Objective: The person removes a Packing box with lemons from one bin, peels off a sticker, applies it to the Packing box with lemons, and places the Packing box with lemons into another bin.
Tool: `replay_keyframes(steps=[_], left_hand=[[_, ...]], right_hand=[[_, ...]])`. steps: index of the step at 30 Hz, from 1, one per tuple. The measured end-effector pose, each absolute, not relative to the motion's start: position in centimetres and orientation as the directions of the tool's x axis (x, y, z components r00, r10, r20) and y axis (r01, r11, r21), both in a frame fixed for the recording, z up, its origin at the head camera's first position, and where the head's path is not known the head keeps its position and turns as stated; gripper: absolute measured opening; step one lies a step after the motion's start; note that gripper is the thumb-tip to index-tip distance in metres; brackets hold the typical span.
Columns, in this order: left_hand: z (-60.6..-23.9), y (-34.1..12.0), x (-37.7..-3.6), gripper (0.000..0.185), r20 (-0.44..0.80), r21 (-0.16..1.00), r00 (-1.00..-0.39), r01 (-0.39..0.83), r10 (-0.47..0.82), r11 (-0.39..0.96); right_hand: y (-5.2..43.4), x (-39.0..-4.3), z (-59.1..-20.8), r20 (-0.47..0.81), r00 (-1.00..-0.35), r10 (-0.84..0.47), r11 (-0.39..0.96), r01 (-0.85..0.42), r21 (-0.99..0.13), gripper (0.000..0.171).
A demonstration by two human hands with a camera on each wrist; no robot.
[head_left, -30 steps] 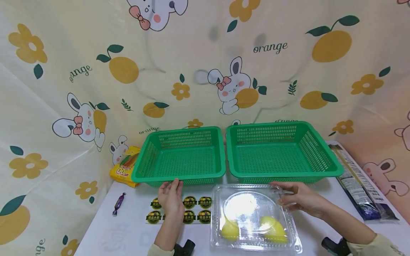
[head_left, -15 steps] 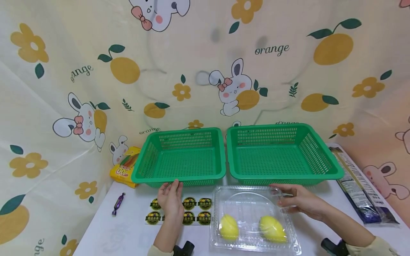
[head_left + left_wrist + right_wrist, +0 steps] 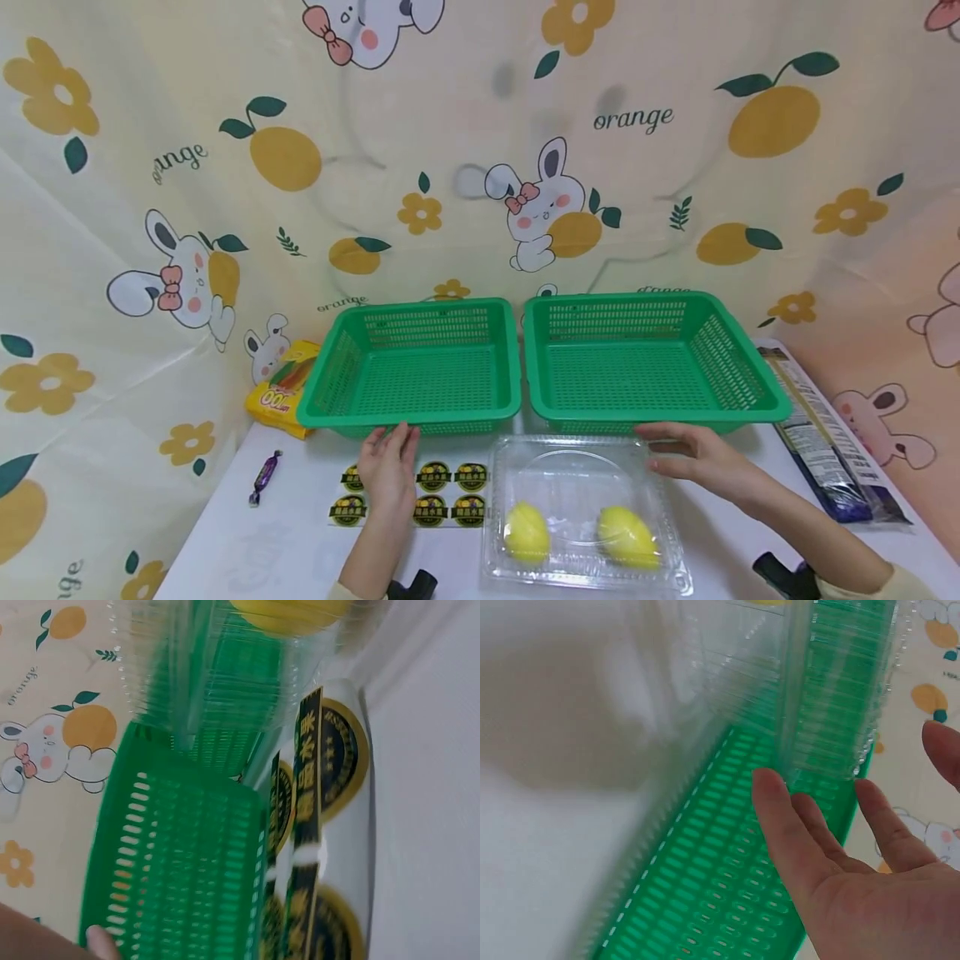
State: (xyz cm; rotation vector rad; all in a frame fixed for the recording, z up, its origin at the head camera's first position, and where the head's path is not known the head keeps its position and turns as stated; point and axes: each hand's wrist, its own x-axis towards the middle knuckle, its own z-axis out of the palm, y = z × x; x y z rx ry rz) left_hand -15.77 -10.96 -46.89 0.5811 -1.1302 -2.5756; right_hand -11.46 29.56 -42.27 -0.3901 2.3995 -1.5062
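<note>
A clear plastic clamshell box lies shut on the white table, with two yellow fruits inside. My right hand hovers at its far right corner with straight fingers. In the right wrist view my right hand is spread, its index fingertip at the clear box's edge. My left hand lies flat on a sheet of round black-and-gold stickers, its fingertips by the front rim of the left green basket. The left wrist view shows the stickers, the basket and one fingertip.
A second green basket stands behind the box; both baskets hold nothing. A yellow snack packet and a purple wrapped sweet lie at the left. A long dark packet lies at the right edge. A printed curtain backs the table.
The glare on the box lid has gone and the lid lies flat. My right hand's fingers have straightened and eased off the far right corner. My left hand has stayed put.
</note>
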Motion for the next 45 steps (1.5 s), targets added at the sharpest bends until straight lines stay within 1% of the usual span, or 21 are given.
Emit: replay_keyframes(steps=[3,4,6,7,9,11,14,17,19,22,24,28,31,33,35,37,41,43,45], left_hand=[[-46.1,-12.3,-14.7,0.048,-0.263,0.743,-0.915,0.010,-0.305,-0.669],[-45.8,-12.9,-14.3,0.048,-0.265,0.751,-0.923,-0.015,-0.280,-0.661],[-45.4,-14.4,-13.6,0.042,-0.262,0.783,-0.933,-0.057,-0.245,-0.620],[-45.2,-15.2,-13.4,0.037,-0.253,0.813,-0.938,-0.074,-0.236,-0.578],[-45.2,-17.0,-13.0,0.027,-0.227,0.884,-0.945,-0.098,-0.235,-0.456],[-45.3,-18.8,-12.8,0.020,-0.195,0.948,-0.952,-0.122,-0.236,-0.293],[-46.0,-21.4,-12.9,0.023,-0.138,0.990,-0.960,-0.143,-0.242,0.004],[-47.0,-23.4,-13.1,0.027,-0.086,0.957,-0.965,-0.150,-0.249,0.250],[-47.7,-24.3,-13.3,0.029,-0.056,0.914,-0.968,-0.148,-0.245,0.378],[-48.6,-24.9,-13.5,0.035,-0.063,0.852,-0.972,-0.170,-0.227,0.495],[-49.1,-24.8,-13.6,0.041,-0.080,0.816,-0.974,-0.185,-0.210,0.548],[-49.5,-24.4,-13.9,0.056,-0.109,0.757,-0.977,-0.201,-0.183,0.622],[-49.6,-24.0,-14.1,0.069,-0.109,0.717,-0.982,-0.187,-0.156,0.672],[-49.6,-23.9,-14.1,0.076,-0.112,0.706,-0.983,-0.182,-0.146,0.684],[-49.5,-23.8,-13.9,0.078,-0.113,0.723,-0.982,-0.185,-0.149,0.666],[-49.3,-23.8,-13.7,0.077,-0.123,0.767,-0.979,-0.196,-0.161,0.610],[-48.3,-24.0,-13.1,0.071,-0.143,0.873,-0.969,-0.218,-0.199,0.436],[-47.4,-24.0,-12.7,0.066,-0.143,0.909,-0.962,-0.220,-0.231,0.354],[-46.4,-24.0,-12.2,0.058,-0.119,0.930,-0.954,-0.204,-0.275,0.304]], right_hand=[[29.4,-11.3,-42.0,-0.087,-0.934,-0.347,0.436,-0.079,-0.896,0.049],[29.4,-11.3,-41.9,-0.086,-0.936,-0.341,0.441,-0.079,-0.894,0.048],[29.3,-11.2,-41.8,-0.088,-0.939,-0.331,0.453,-0.077,-0.888,0.047],[29.3,-11.1,-41.7,-0.087,-0.941,-0.327,0.455,-0.076,-0.887,0.046],[29.2,-11.1,-41.7,-0.080,-0.944,-0.321,0.454,-0.080,-0.887,0.045],[29.2,-11.1,-41.6,-0.067,-0.943,-0.325,0.434,-0.085,-0.897,0.044],[29.1,-11.0,-41.4,-0.063,-0.945,-0.321,0.402,-0.075,-0.912,0.044],[29.1,-11.0,-41.2,-0.064,-0.948,-0.312,0.389,-0.066,-0.919,0.044],[29.1,-10.9,-41.1,-0.064,-0.951,-0.304,0.388,-0.062,-0.920,0.044],[29.1,-10.7,-41.2,-0.058,-0.952,-0.301,0.382,-0.065,-0.922,0.044],[29.2,-10.6,-41.3,-0.053,-0.953,-0.300,0.375,-0.067,-0.925,0.043],[29.2,-10.4,-41.5,-0.042,-0.952,-0.304,0.352,-0.071,-0.933,0.042],[29.3,-10.2,-41.6,-0.054,-0.956,-0.290,0.331,-0.047,-0.942,0.044],[29.2,-10.2,-41.7,-0.062,-0.959,-0.275,0.318,-0.030,-0.948,0.045],[29.2,-10.2,-41.8,-0.060,-0.962,-0.266,0.309,-0.026,-0.951,0.045],[29.2,-10.2,-41.9,-0.047,-0.964,-0.262,0.301,-0.035,-0.953,0.044],[29.1,-10.2,-42.0,-0.014,-0.968,-0.252,0.293,-0.063,-0.954,0.042],[28.9,-10.2,-42.0,0.009,-0.969,-0.248,0.294,-0.084,-0.952,0.041],[28.7,-10.2,-42.0,0.033,-0.967,-0.252,0.293,-0.109,-0.950,0.040]])
